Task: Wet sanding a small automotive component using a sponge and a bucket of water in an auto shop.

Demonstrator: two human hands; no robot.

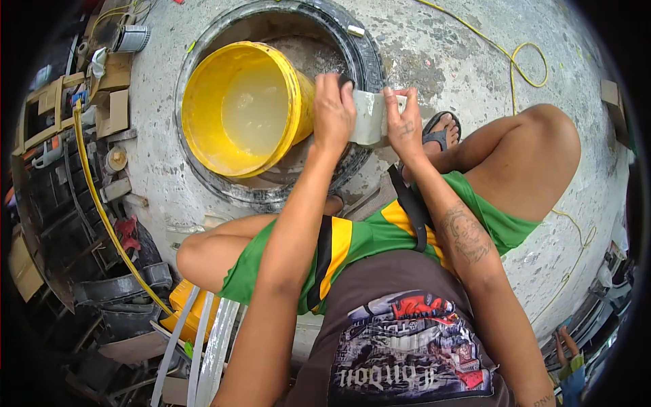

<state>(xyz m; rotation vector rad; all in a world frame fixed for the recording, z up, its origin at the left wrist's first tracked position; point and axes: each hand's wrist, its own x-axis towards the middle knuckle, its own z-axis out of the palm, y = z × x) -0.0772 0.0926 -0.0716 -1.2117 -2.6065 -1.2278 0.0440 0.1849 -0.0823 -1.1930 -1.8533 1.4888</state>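
Note:
A pale grey, curved, wet-looking piece [368, 119] is held between my hands, to the right of the yellow bucket. My right hand [405, 129] is closed on its right end, thumb on top. My left hand [332, 115] is closed at the other end, with a small dark piece [346, 81] showing at its fingertips; its kind is hard to make out. Cloudy water [256, 112] stands in the yellow bucket [296, 102], which leans inside a large black tyre-like ring [369, 54]. My left fingers are close to the bucket's outer wall.
A foot in a black sandal [441, 132] is just right of the piece. A yellow hose [498, 47] curls over the concrete floor [441, 41]. Boxes [113, 112], dark parts and metal strips [217, 339] crowd the left. Another person [573, 366] is partly seen at lower right.

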